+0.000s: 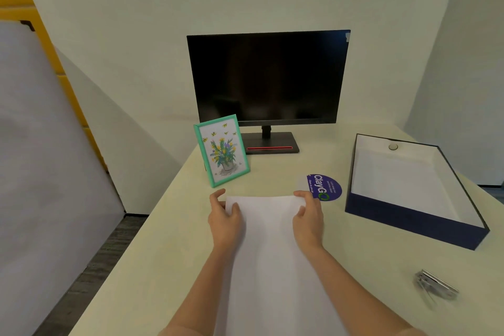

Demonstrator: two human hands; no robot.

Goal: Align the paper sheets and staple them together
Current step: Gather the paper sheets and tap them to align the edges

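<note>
White paper sheets [268,248] lie lengthwise on the cream desk [152,248], running from my body toward the monitor. My left hand [225,217] grips the sheets' far left edge, thumb on top and fingers curled over the corner. At the far right corner my right hand [308,215] grips the sheets the same way. The far edge looks slightly lifted and bowed between the hands. A silver stapler [436,285] lies on the desk at the near right, apart from both hands.
A dark monitor [268,76] stands at the back. A green-framed flower picture [221,150] leans just beyond my left hand. A round purple sticker [326,188] lies by my right hand. An open navy box [409,188] sits at the right.
</note>
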